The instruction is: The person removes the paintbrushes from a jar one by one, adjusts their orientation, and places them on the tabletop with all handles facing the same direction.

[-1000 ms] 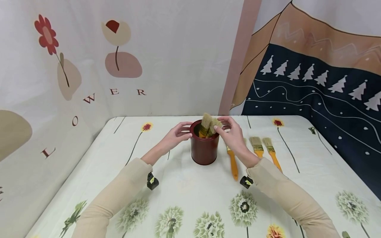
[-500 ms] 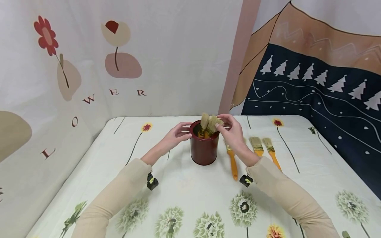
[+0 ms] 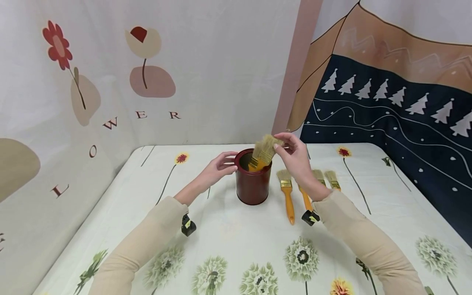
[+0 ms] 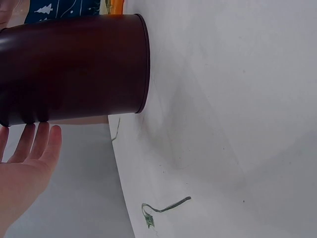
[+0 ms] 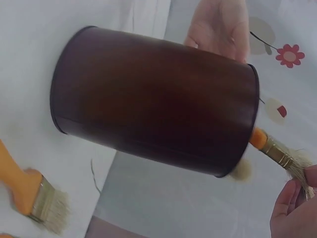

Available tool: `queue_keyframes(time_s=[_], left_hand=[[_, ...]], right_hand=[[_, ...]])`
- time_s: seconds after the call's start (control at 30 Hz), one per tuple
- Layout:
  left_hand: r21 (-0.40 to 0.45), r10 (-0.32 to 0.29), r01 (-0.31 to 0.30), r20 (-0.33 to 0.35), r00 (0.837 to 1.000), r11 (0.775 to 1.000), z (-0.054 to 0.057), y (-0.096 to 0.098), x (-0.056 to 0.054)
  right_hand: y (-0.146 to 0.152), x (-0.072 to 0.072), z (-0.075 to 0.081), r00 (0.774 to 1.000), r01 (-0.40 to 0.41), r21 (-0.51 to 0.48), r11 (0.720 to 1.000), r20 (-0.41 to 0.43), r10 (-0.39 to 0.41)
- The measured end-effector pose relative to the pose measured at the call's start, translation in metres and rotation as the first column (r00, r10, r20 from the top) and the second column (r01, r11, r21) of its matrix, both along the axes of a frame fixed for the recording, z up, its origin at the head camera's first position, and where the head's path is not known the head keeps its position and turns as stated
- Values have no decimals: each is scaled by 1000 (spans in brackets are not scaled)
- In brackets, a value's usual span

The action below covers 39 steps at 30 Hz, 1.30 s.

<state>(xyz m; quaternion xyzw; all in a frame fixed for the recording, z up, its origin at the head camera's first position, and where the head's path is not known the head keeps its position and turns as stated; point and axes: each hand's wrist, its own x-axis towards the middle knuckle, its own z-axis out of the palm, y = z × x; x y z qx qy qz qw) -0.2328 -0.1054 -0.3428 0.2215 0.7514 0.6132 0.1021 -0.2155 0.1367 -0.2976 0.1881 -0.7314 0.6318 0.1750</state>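
Both arms reach forward in beige sleeves [image 3: 366,237] from opposite sides, elbows spread, toward a dark red, glossy cylindrical metal can [image 3: 252,187] standing upright on a white flower-printed cloth [image 3: 228,229]. The left hand [image 3: 211,171] grips nothing: its fingers and thumb extend forward, almost straight, and their tips rest against the can's side just below the rim, the palm well clear of the wall. The right hand [image 3: 296,159], raised above the rim on the other side with the wrist bent inward, pinches the pale bristles of a wide flat paintbrush [image 3: 270,146] between thumb and fingers. That brush leans toward the right hand, bristles up, its orange handle down inside the can's mouth. A second pale-bristled paintbrush with a gold metal band [image 3: 253,162] stands beside it in the can, partly overlapped. Under and beside the right forearm lie four orange-handled flat paintbrushes [image 3: 289,200] with bristles pointing away from the person, some partly hidden by the arm.
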Motion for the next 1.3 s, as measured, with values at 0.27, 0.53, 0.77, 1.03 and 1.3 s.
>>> queue_keyframes(time_s=[0.27,0.53,0.77,1.03,1.3], left_hand=[[-5,8,-8,5,1000,1000,0,0,0],[-6,11,-11,4,1000,1000,1,0,0],[2,10,-10,4,1000,1000,0,0,-1],[11,8,-8,9,1000,1000,1,0,-1],[21,3,-3,13,1000,1000,0,0,-1]], right_hand=[[14,-9,2,998,15,-43,999,-60,-18],[28,-9,11,996,6,-165,986,-92,-21],[42,-6,22,992,42,-266,963,-102,-71],[55,-3,31,986,45,-349,936,-132,-97],[68,-2,35,981,72,-401,913,-136,-137]])
